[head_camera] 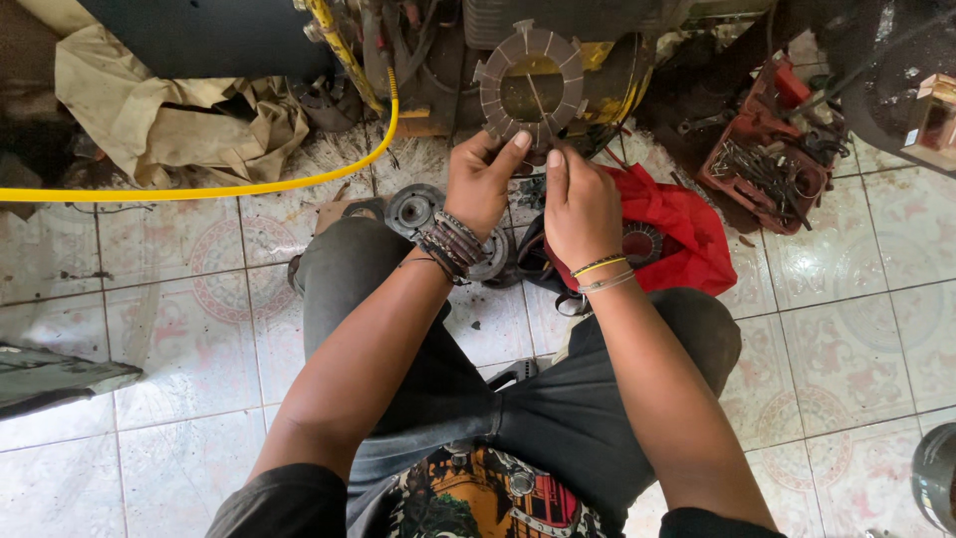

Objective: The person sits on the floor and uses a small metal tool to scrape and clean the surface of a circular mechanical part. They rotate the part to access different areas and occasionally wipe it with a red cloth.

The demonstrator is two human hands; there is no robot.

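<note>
A ring-shaped clutch friction plate (498, 95), brown-grey with segmented pads and notched tabs, is held upright in front of a yellow machine (607, 70). My left hand (483, 179) pinches its lower rim with thumb and fingers; several dark bracelets circle that wrist. My right hand (578, 204) grips the lower edge beside it, with thin yellow and silver bands on the wrist. Both hands hover above round metal clutch parts (413, 209) and a red cloth (687, 234) on the tiled floor.
A yellow hose (199, 189) runs across the floor at left beside a crumpled beige cloth (169, 115). A red tray of tools (767, 164) sits at upper right. My knees in dark trousers (538, 399) fill the lower middle.
</note>
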